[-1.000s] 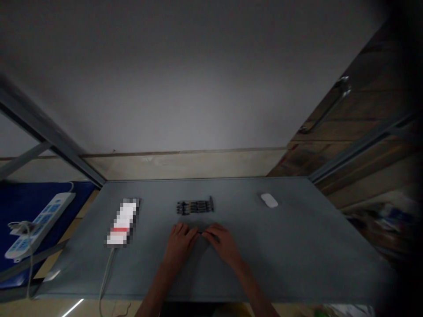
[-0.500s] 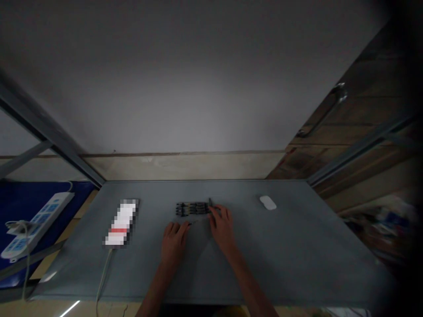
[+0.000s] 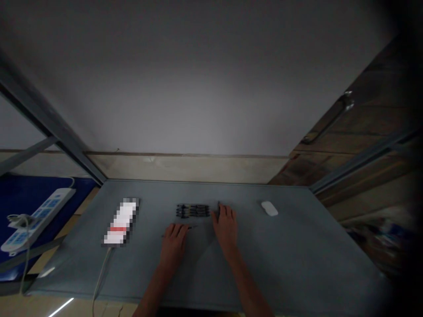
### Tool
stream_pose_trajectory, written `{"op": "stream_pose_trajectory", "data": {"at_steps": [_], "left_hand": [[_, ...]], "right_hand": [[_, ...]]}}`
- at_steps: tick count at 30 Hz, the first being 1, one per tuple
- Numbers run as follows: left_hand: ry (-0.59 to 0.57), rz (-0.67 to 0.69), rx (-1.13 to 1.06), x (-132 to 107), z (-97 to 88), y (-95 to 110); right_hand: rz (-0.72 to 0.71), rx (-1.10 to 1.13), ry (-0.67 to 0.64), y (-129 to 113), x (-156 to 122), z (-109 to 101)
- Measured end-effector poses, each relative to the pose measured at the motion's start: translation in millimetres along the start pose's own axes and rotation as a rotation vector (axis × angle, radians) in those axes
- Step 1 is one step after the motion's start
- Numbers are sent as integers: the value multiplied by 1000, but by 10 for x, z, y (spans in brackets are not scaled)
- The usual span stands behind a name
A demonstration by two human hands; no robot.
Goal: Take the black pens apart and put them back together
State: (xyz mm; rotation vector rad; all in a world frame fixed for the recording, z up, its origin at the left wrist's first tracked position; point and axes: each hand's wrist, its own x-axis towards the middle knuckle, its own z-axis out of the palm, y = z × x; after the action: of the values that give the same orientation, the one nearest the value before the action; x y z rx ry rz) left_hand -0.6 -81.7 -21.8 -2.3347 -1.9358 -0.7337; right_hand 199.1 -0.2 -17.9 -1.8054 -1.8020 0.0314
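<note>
**Left hand [image 3: 173, 246]: what do we see?**
We see its fingers curled on a thin rod [image 3: 191, 227], just below the row of pen-like rods [image 3: 193, 211].

**Right hand [image 3: 226, 229]?**
We see its fingers open and spread, just right of that row.

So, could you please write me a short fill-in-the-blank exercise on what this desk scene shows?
The white computer mouse lies to the ____ of the row of dark pens. The power strip lies on a ____ mat. One thin pen, apart from the row, lies under the fingers of the ____ hand.

Missing words: right; blue; left.
</note>
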Motion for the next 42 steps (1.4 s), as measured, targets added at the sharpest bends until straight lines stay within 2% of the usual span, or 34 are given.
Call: {"op": "stream_pose_trajectory", "data": {"at_steps": [3,7,13,17,25,35,39,42], "left_hand": [[-9,-21,10,17,-26,21],[-41,-45,3,42,-67,59],[-107,-28,-22,50,-81,82],[-153,-9,-48,66,-87,80],[-188,9,-104,67,-106,85],[-199,42,-123,60,-134,108],[-217,93,-85,34,-160,142],[-231,134,-62,23,-159,153]], "right_hand": [[95,189,24,52,14,45],[116,346,-8,159,-95,40],[103,605,-169,191,-406,-252],[180,747,-270,179,-489,-384],[212,807,-348,200,-495,-329],[177,855,-395,50,-527,-315],[77,894,-497,-53,-563,-280],[2,877,-497,-142,-593,-245]]}}
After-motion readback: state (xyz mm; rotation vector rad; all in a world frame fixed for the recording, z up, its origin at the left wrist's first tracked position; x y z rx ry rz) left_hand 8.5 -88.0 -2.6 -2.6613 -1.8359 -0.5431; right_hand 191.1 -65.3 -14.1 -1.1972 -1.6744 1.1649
